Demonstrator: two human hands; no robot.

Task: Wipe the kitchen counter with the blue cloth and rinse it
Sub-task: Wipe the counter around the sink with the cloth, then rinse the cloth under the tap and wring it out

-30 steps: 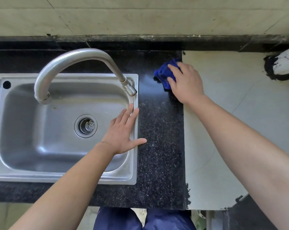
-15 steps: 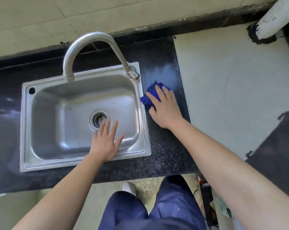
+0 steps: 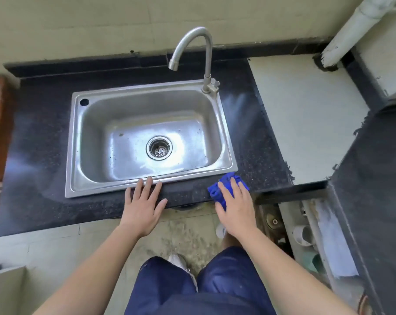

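The blue cloth [image 3: 224, 185] lies bunched at the front edge of the black speckled counter [image 3: 258, 151], just past the sink's front right corner. My right hand [image 3: 236, 205] presses flat on the cloth with straight fingers. My left hand [image 3: 142, 204] rests flat on the counter's front strip, its fingertips touching the steel sink's rim [image 3: 115, 185]. The sink basin is dry-looking with a drain strainer [image 3: 159, 147] in the middle. The curved tap [image 3: 198, 53] stands at the sink's back right corner, spout over the basin, with no water running.
A pale tile slab [image 3: 306, 119] adjoins the black counter on the right, with a white pipe [image 3: 351, 35] rising at its back corner. A darker counter [image 3: 374, 178] runs along the right. Below it, shelves hold pipe fittings [image 3: 302, 235]. The floor and my legs are below.
My right hand has drawn the cloth from the back of the counter, along the sink's right side, to the front edge. My left hand slid from the sink's rim to the front strip.
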